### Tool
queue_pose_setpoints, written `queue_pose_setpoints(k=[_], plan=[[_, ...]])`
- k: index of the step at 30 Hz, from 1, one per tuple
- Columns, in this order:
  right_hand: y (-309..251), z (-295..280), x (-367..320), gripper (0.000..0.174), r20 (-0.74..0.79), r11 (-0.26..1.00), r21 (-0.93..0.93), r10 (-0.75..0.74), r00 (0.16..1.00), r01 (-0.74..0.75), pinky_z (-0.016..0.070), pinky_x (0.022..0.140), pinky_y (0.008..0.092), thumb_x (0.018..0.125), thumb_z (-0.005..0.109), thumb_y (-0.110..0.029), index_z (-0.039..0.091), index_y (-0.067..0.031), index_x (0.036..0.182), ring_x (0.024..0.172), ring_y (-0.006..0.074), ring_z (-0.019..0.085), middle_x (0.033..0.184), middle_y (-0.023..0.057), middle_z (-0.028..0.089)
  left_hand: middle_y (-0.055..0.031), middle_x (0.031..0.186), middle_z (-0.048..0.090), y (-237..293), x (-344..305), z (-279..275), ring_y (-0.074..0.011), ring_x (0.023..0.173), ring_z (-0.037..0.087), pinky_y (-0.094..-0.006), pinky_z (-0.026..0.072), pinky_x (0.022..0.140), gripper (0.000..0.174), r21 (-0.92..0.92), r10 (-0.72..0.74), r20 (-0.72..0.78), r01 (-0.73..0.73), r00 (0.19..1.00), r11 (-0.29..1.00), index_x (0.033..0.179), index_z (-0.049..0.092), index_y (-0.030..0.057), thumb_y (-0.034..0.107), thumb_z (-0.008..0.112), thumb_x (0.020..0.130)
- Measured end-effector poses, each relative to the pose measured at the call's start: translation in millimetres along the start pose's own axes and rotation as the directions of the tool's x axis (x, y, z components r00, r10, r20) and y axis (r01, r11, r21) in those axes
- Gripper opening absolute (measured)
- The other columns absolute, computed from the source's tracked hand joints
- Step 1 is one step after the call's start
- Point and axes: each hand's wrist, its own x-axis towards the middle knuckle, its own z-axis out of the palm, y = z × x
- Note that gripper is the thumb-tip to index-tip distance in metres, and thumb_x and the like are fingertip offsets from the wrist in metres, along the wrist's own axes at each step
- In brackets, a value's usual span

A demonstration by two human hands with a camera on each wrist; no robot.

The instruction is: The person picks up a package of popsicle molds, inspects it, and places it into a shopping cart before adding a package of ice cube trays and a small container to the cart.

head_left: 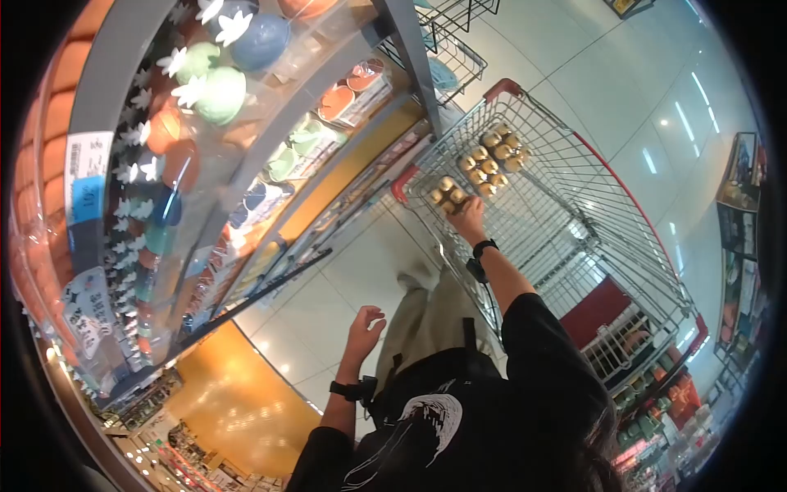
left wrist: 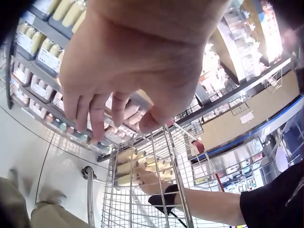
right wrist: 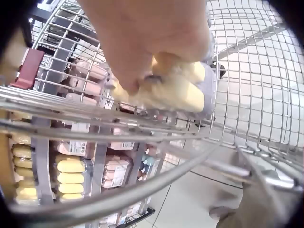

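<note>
Inside the shopping cart, my right hand [head_left: 467,220] grips a pack of yellow containers [head_left: 447,194] at the cart's near end. Up close in the right wrist view, the right hand [right wrist: 147,38] has thumb and fingers on the yellow pack [right wrist: 187,92]; some fingertips are hidden. More packs [head_left: 485,170] lie beside it in the cart. My left hand [head_left: 364,332] hangs outside the cart, holding nothing, its fingers loosely bent. In the left wrist view the left hand [left wrist: 137,71] appears large, above the cart and the packs [left wrist: 128,168].
The wire cart [head_left: 574,135] has red corner pieces and a dark red panel [head_left: 596,312]. Shelves of packaged goods [head_left: 90,189] line the left side, with a price label [head_left: 88,176]. Wire racks [head_left: 459,57] stand beyond the cart. The floor is tiled [head_left: 287,328].
</note>
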Motion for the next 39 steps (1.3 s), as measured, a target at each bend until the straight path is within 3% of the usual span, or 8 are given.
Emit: queue_pose_setpoints(k=[7,12,17,23,30,32,36,39], plan=[[-23.3,-41.4,7.6,0.088,0.162,0.994,-0.108,0.022,0.987,-0.004,0.0401,0.102,0.0492,0.068,0.082,-0.031,0.036,0.0005,0.137,0.126,0.0457,0.041,0.136,0.0266,0.043,-0.0117,0.107,0.062,11.0,6.3,11.6,-0.0199,0.106,0.061,-0.0327,0.0484,0.092,0.024,-0.031,-0.019,0.073,0.021,0.997,0.999,0.114,0.051,0.0006,0.004,0.058,0.091],[-124.3,-95.6,-23.0,0.066,0.228,0.983,0.180,-0.078,0.971,0.037,0.0409,0.103,0.0411,0.082,0.072,-0.017,0.041,0.0033,0.137,0.127,0.0308,0.048,0.134,0.0209,0.052,-0.0115,0.106,0.064,-11.9,9.2,-8.8,-0.0200,0.103,0.062,-0.0326,0.0486,0.090,0.030,-0.069,0.113,0.046,-0.110,0.992,0.992,0.119,0.053,0.0010,0.012,0.060,0.091],[-263.5,-125.5,-141.9,0.061,0.199,0.867,-0.066,-0.473,0.858,0.493,0.0408,0.104,0.0412,0.084,0.069,-0.016,0.043,0.0049,0.135,0.125,0.0315,0.051,0.132,0.0222,0.053,-0.0139,0.107,0.066,-16.2,-18.1,-58.5,-0.0226,0.101,0.064,-0.0335,0.0496,0.088,0.039,-0.084,0.172,-0.024,-0.174,0.985,0.981,0.123,0.053,0.0031,0.021,0.062,0.090],[-307.7,2.9,-256.1,0.063,0.558,0.947,0.197,-0.320,0.765,0.253,0.0394,0.105,0.0413,0.082,0.069,-0.014,0.042,0.0033,0.136,0.125,0.0376,0.049,0.130,0.0236,0.053,-0.0114,0.106,0.065,-78.8,-42.2,-125.4,-0.0207,0.095,0.064,-0.0329,0.0509,0.084,0.041,-0.111,0.177,-0.071,-0.184,0.982,0.977,0.124,0.053,0.0043,0.025,0.063,0.091],[-332.5,224.2,-217.0,0.084,0.432,0.590,0.098,-0.751,0.500,0.801,0.0368,0.107,0.0444,0.076,0.074,-0.024,0.030,0.0018,0.143,0.128,0.0418,0.042,0.142,0.0270,0.039,-0.0142,0.105,0.067,-121.6,-109.0,-188.3,-0.0238,0.094,0.067,-0.0352,0.0521,0.082,0.039,-0.039,0.148,-0.221,-0.160,0.964,0.986,0.123,0.054,0.0049,0.025,0.061,0.090],[-357.6,255.6,-206.8,0.079,0.408,0.574,-0.237,-0.673,0.616,0.784,0.0380,0.106,0.0442,0.073,0.075,-0.025,0.039,-0.0020,0.140,0.125,0.0409,0.045,0.138,0.0248,0.045,-0.0170,0.106,0.068,-136.5,-125.8,-197.7,-0.0278,0.095,0.067,-0.0373,0.0527,0.081,0.039,-0.001,0.102,-0.287,-0.107,0.953,0.994,0.122,0.054,0.0046,0.025,0.061,0.090],[-361.5,294.7,-171.2,0.035,0.410,0.500,-0.060,-0.777,0.478,0.864,0.0489,0.084,0.0476,0.069,0.076,-0.019,0.066,-0.0003,0.097,0.096,0.0406,0.060,0.099,0.0225,0.066,-0.0162,0.102,0.069,-177.1,-151.1,-205.2,-0.0263,0.092,0.069,-0.0363,0.0533,0.078,0.038,-0.011,0.083,-0.330,-0.092,0.940,0.996,0.123,0.054,0.0066,0.025,0.062,0.090],[-361.9,296.4,-169.4,0.033,0.394,0.516,-0.157,-0.749,0.532,0.842,0.0499,0.083,0.0472,0.069,0.075,-0.015,0.066,-0.0019,0.098,0.094,0.0389,0.061,0.096,0.0207,0.066,-0.0150,0.100,0.070,-193.4,-160.1,-206.6,-0.0242,0.086,0.069,-0.0341,0.0533,0.077,0.038,-0.006,0.083,-0.355,-0.092,0.931,0.996,0.122,0.054,0.0060,0.025,0.063,0.090]])
